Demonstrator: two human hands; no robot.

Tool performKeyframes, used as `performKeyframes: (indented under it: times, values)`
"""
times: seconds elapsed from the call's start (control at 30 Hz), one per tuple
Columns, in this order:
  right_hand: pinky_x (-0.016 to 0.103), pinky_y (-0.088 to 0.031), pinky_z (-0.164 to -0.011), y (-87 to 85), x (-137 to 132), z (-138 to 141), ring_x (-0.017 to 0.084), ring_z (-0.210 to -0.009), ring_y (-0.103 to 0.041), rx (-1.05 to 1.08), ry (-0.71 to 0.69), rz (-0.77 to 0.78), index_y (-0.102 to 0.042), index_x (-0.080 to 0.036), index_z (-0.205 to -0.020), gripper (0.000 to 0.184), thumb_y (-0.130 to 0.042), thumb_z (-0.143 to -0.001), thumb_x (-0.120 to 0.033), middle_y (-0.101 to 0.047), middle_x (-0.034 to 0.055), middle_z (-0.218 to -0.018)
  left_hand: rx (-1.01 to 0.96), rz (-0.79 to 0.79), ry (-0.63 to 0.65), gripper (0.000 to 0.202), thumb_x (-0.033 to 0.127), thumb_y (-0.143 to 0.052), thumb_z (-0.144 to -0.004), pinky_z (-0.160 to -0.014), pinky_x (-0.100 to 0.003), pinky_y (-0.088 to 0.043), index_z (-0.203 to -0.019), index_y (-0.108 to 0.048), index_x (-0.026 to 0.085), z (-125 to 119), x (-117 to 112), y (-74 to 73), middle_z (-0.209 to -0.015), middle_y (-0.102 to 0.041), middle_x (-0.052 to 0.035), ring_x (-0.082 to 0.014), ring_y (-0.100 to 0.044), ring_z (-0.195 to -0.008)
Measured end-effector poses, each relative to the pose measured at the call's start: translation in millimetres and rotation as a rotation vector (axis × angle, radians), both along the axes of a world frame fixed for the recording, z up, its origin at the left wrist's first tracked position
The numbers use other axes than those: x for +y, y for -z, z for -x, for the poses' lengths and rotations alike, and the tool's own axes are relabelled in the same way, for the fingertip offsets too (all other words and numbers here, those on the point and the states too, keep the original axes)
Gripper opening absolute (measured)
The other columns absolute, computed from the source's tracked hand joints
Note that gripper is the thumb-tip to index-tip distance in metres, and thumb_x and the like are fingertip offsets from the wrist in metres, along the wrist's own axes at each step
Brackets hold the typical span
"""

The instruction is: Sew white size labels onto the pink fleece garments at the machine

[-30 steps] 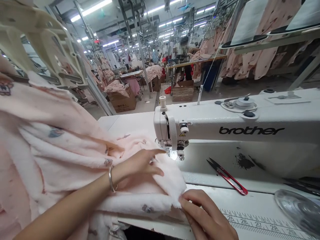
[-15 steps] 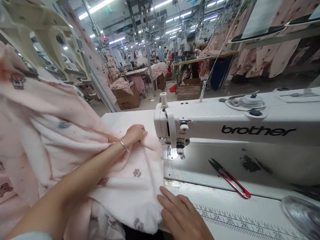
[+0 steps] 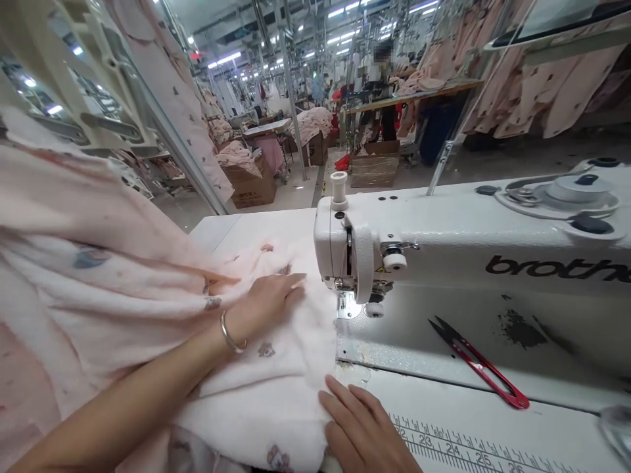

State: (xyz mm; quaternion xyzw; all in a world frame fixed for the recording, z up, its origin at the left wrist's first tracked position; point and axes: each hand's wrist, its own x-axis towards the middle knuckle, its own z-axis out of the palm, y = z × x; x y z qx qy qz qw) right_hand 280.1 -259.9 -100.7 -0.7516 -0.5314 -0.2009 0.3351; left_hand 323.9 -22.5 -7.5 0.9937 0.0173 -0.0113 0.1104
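Observation:
A fluffy pale pink fabric (image 3: 148, 289) with small bear prints is spread over the table left of a white Brother sewing machine (image 3: 444, 243). My left hand (image 3: 269, 299), a bangle on its wrist, lies flat on the fabric just left of the needle and presser foot (image 3: 351, 305), fingers stretched out. At the front edge, my right hand (image 3: 362, 430) rests flat on the table, its fingertips touching the fabric's right edge.
Red thread snips (image 3: 480, 364) lie on the machine bed to the right. A ruler scale (image 3: 468, 450) is printed along the table front. Cardboard boxes (image 3: 249, 187), pink garments and other workstations fill the hall behind; a person stands far back.
The fabric corner was laid flat beside the presser foot. My left hand reached farther back, then returned beside the needle. My right hand released its pinch and went flat.

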Motion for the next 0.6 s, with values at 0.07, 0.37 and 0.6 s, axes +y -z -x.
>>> performKeyframes:
  times: [0.07,0.37,0.6]
  values:
    - [0.036,-0.037,-0.102,1.9,1,0,0.020,-0.121,-0.050,0.013,-0.001,-0.003,-0.052,-0.019,-0.078,0.028,-0.032,-0.084,0.000,-0.066,0.0032,-0.107,0.015,0.017,0.055,0.030,0.034,-0.039,-0.096,-0.074,-0.027,-0.040,-0.113,-0.061,0.025,-2,-11,-1.3,-0.097,-0.069,-0.0058,-0.0201,-0.063,-0.087]
    - [0.038,-0.029,-0.108,-5.6,-18,-6,0.018,-0.122,-0.049,0.018,0.054,0.049,-0.050,-0.019,-0.079,0.028,-0.031,-0.086,0.001,-0.066,0.0047,-0.105,0.031,-0.038,-0.062,0.034,0.035,-0.037,-0.094,-0.056,-0.028,-0.033,-0.091,-0.064,0.015,-30,-39,34.4,-0.079,-0.066,-0.0103,-0.0243,-0.062,-0.072]
    - [0.038,-0.032,-0.107,-10.4,-26,-10,0.020,-0.126,-0.044,0.049,-0.001,0.117,-0.050,-0.017,-0.086,0.027,-0.036,-0.079,0.004,-0.064,0.0080,-0.109,0.011,-0.003,-0.118,0.032,0.032,-0.038,-0.093,-0.057,-0.028,-0.035,-0.082,-0.064,0.016,-35,-45,36.7,-0.075,-0.065,-0.0087,-0.0239,-0.061,-0.071]
